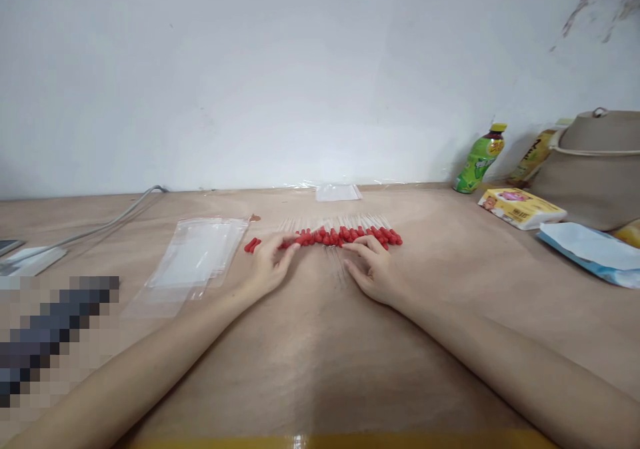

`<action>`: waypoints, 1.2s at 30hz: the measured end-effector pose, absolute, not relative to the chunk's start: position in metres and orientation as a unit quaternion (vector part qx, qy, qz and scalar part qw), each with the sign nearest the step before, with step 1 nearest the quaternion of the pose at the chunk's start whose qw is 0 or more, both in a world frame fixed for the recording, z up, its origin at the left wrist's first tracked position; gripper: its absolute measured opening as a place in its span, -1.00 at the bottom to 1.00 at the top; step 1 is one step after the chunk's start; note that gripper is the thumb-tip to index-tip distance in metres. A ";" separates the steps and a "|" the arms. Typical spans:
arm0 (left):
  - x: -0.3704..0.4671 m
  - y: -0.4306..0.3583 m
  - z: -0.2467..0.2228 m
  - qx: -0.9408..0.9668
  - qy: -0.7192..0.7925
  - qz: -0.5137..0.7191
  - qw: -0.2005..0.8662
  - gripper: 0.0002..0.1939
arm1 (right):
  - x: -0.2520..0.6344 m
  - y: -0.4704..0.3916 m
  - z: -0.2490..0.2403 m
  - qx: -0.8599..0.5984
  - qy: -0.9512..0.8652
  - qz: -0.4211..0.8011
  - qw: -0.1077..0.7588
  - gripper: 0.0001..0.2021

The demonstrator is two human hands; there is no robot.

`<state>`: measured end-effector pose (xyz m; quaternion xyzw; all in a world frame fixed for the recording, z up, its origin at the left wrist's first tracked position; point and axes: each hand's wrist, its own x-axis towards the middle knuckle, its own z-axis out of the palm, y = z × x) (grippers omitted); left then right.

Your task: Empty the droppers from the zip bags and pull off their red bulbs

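Observation:
A row of thin clear sticks with red bulb-like ends, resembling droppers (327,237), lies across the table, the red ends towards me. At the left part of the row is my left hand (273,262), its thumb and fingers apart around some red ends and touching them. My right hand (373,269) rests at the near side of the row, thumb and forefinger apart, fingertips by the red ends. Between the hands, several thin clear stems (337,269) point towards me. Two red ends (253,245) lie left of my left hand.
Clear zip bags (193,255) lie at left, another small bag (339,193) by the wall. A grey cable (115,221) runs at far left. At right are a green bottle (480,159), a yellow tissue pack (523,207), a blue-white packet (595,252) and a beige bag (590,175).

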<state>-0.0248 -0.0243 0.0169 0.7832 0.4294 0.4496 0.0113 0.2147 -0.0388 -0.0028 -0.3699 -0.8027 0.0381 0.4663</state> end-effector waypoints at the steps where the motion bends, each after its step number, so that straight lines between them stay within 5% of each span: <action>1: -0.030 -0.031 0.017 0.806 0.406 0.430 0.024 -0.84 | 0.216 -0.038 -0.003 -0.370 -0.799 0.022 0.473 -0.69; 6: -0.041 -0.053 0.019 0.863 0.346 0.368 0.031 -0.86 | 0.218 -0.037 0.000 -0.348 -0.827 -0.077 0.436 -0.49; 14: -0.031 -0.049 0.014 0.876 0.292 0.380 0.057 -0.83 | 0.218 -0.038 0.002 -0.286 -0.895 -0.095 0.330 -0.59; 21: -0.031 -0.054 0.017 0.882 0.289 0.367 0.066 -0.81 | 0.217 -0.034 -0.003 -0.244 -0.910 -0.056 0.331 -0.72; 27: -0.019 -0.056 0.016 0.897 0.317 0.309 0.018 -0.56 | 0.215 -0.034 -0.004 -0.232 -0.905 -0.054 0.353 -0.75; 36: 0.002 -0.045 0.006 0.897 0.288 0.336 0.002 -0.76 | 0.214 -0.035 -0.008 -0.246 -0.899 -0.023 0.361 -0.72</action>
